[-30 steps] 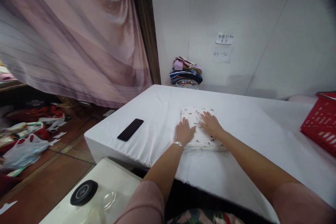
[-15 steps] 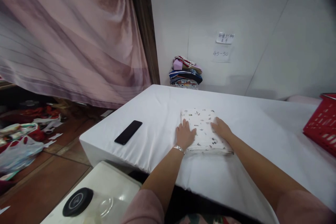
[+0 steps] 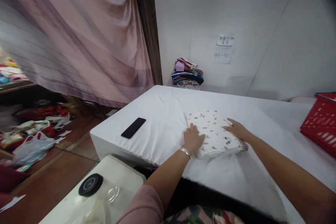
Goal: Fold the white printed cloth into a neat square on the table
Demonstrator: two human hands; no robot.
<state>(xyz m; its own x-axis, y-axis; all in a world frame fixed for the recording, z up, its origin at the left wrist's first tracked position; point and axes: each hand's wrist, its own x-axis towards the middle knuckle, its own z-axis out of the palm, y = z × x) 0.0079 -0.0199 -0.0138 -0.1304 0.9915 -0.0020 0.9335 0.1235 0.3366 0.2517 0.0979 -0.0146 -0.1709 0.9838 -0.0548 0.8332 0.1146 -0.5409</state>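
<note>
A folded white cloth with small dark prints (image 3: 213, 131) lies on the white-covered table (image 3: 168, 112). My left hand (image 3: 193, 140) grips its near left edge, fingers curled onto the top. My right hand (image 3: 237, 130) holds its right edge, fingers on top and thumb hidden beneath. The cloth's near edge sits slightly raised off the table.
A black phone (image 3: 133, 127) lies on the table to the left. A stack of folded clothes (image 3: 187, 73) stands against the far wall. A red basket (image 3: 320, 120) is at the right edge. A white appliance with a black disc (image 3: 90, 184) is at the near left; clutter covers the floor.
My hands slid from the top of the folded cloth out to its left and right edges and took hold of it. The cloth has turned slightly and shifted right.
</note>
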